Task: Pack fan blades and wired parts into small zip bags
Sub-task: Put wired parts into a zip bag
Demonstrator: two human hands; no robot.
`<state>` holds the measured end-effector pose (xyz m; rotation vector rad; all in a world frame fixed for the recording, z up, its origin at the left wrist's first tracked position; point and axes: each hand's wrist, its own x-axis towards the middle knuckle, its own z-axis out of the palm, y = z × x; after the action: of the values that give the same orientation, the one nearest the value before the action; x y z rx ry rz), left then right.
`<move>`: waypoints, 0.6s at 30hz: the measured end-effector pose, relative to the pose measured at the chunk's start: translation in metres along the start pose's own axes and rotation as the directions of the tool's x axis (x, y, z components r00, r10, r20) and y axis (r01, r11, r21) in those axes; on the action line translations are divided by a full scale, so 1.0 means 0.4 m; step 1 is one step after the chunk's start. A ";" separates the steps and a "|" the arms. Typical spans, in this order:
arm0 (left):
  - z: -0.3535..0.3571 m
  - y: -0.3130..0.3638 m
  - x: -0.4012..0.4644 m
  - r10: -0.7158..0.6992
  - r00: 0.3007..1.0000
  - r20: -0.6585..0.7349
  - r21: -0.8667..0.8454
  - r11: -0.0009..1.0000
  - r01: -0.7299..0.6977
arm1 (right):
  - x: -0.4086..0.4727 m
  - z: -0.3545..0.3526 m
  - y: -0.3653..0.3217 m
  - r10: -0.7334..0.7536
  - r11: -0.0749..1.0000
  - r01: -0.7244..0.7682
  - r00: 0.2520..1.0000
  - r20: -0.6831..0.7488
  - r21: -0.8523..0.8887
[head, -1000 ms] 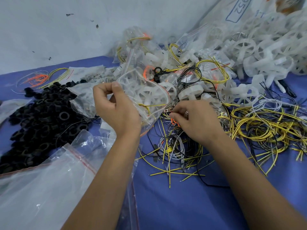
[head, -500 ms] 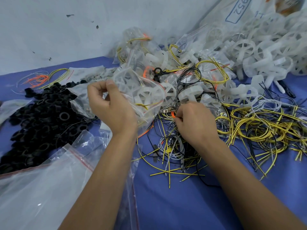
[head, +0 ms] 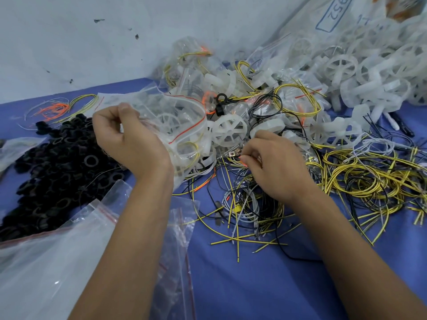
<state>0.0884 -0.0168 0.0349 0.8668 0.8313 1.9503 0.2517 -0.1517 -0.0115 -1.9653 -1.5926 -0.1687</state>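
My left hand grips a small clear zip bag with a red seal line, held up over the blue table; a white fan blade and a yellow wire show inside it. My right hand is down in the tangle of wires, its fingertips pinching a small wired part with an orange tip. A loose white fan blade lies just behind, between the two hands. Yellow, black and white wires spread to the right.
A heap of black rings lies at the left. Empty clear zip bags lie at the near left. White fan blades pile up at the back right against a large plastic sack. A grey wall stands behind.
My left hand has lifted and turned the zip bag so its mouth faces right. My right hand has shifted slightly in the wires, still pinching at the small part.
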 end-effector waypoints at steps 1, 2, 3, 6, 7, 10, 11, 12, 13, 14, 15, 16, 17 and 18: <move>0.000 -0.001 -0.001 -0.003 1.000 0.006 0.000 1.000 0.003 | 0.001 -0.001 0.002 -0.043 0.999 0.042 0.999 0.028 0.030; 0.000 -0.003 -0.002 -0.004 1.000 0.013 0.003 1.000 0.004 | 0.002 -0.003 0.005 -0.077 0.995 0.073 0.995 0.062 0.066; 0.000 -0.005 -0.002 -0.003 1.000 0.018 0.007 1.000 0.003 | 0.003 -0.004 0.010 -0.099 0.991 0.089 0.990 0.099 0.103; 0.000 -0.007 -0.005 0.001 1.000 0.023 0.018 1.000 -0.002 | 0.003 -0.012 0.029 -0.123 0.981 0.080 0.960 0.251 0.175; 0.001 -0.008 -0.007 -0.001 1.000 0.026 0.024 1.000 0.000 | 0.002 -0.016 0.036 -0.128 0.979 0.073 0.946 0.297 0.191; 0.003 -0.011 -0.011 -0.030 0.998 0.053 0.052 0.998 0.027 | 0.000 -0.021 0.045 -0.084 0.961 0.001 0.955 0.285 0.278; 0.003 -0.013 -0.013 -0.037 0.997 0.061 0.065 0.997 0.033 | 0.001 -0.020 0.045 -0.046 0.958 -0.022 0.972 0.231 0.285; 0.003 -0.013 -0.015 -0.038 0.997 0.068 0.081 0.996 0.032 | 0.002 -0.018 0.045 -0.001 0.962 -0.040 0.989 0.151 0.269; 0.004 -0.013 -0.017 -0.034 0.997 0.074 0.092 0.995 0.027 | 0.005 -0.016 0.046 0.049 0.968 -0.060 0.998 0.049 0.243; 0.005 -0.011 -0.020 -0.029 0.996 0.079 0.094 0.995 0.021 | 0.007 -0.015 0.047 0.100 0.971 -0.085 0.993 -0.056 0.225; 0.006 -0.009 -0.023 -0.025 0.996 0.082 0.089 0.996 0.017 | 0.009 -0.015 0.050 0.145 0.969 -0.112 0.979 -0.143 0.220; 0.007 -0.009 -0.024 -0.022 0.996 0.081 0.086 0.996 0.015 | 0.010 -0.015 0.051 0.180 0.966 -0.134 0.963 -0.201 0.221; 0.008 -0.010 -0.024 -0.022 0.997 0.079 0.086 0.996 0.015 | 0.009 -0.013 0.050 0.194 0.966 -0.145 0.953 -0.232 0.213; 0.009 -0.010 -0.025 -0.023 0.997 0.077 0.088 0.996 0.016 | 0.008 -0.011 0.046 0.183 0.972 -0.138 0.954 -0.240 0.192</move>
<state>0.0972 -0.0228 0.0309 0.9763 0.8806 1.8625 0.2706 -0.1533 -0.0131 -1.8450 -1.2344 -0.2023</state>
